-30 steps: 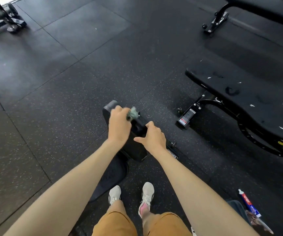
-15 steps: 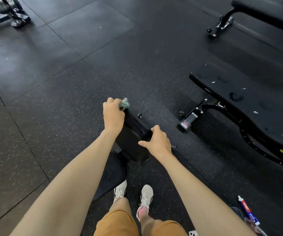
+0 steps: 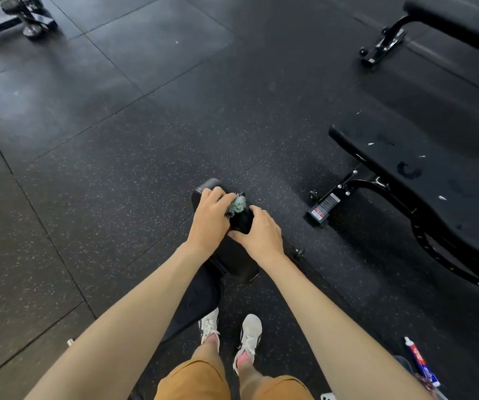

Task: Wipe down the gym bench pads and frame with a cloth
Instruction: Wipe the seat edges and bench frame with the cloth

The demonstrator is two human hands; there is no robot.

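Note:
I look down over a black gym bench whose raised back pad [image 3: 203, 187] ends in front of me; the seat pad [image 3: 195, 301] runs down to my legs. My left hand [image 3: 211, 219] grips a small grey-green cloth [image 3: 237, 206] bunched against the pad's top end. My right hand [image 3: 260, 233] holds the pad's right edge, fingers curled over it, just beside the cloth. The bench frame under the pad is mostly hidden by my arms.
A second black bench [image 3: 423, 180] with white flecks stands to the right, its foot [image 3: 323, 207] on the rubber floor. A third bench [image 3: 457, 21] sits top right, a weight rack [image 3: 30, 21] top left. A tube [image 3: 418, 360] lies bottom right.
My left hand with the cloth slid back along the pad's top end toward my right hand. My right hand moved up the pad's edge, so both hands now sit close together.

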